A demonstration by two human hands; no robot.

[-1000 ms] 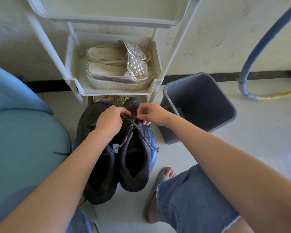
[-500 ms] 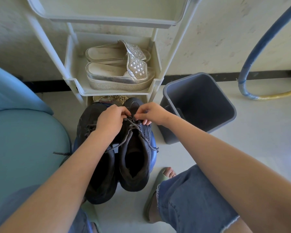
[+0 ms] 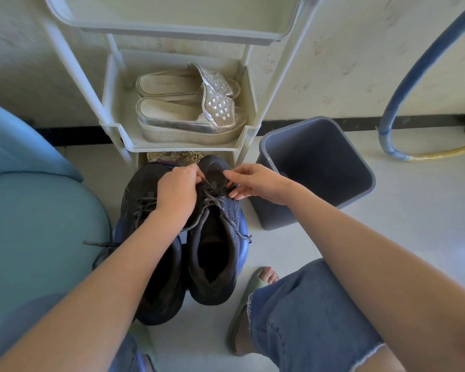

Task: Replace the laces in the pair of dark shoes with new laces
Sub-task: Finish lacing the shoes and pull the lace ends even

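Observation:
Two dark lace-up shoes stand side by side on a blue stool [image 3: 243, 251], toes toward the rack. My left hand [image 3: 176, 193] lies over the left shoe [image 3: 141, 189] and its curled fingers pinch the grey lace [image 3: 212, 200] at the lowest eyelets of the right shoe [image 3: 215, 253]. My right hand [image 3: 255, 185] is at the right side of that shoe's toe, thumb and fingers spread, fingertips touching the upper beside the lace. A loose lace end [image 3: 93, 243] trails off the left shoe.
A white plastic rack [image 3: 249, 135] stands just beyond the shoes, with silver platform sandals [image 3: 188, 116] on its shelf. A grey bin [image 3: 359, 167] sits to the right, a blue hose [image 3: 414, 76] beyond it. A teal cushion [image 3: 38, 224] is on the left. My foot in a green slipper [image 3: 255, 285] is near.
My right hand has let go of the lace and drawn slightly right, with its fingers now spread. My left hand keeps its pinch near the toe.

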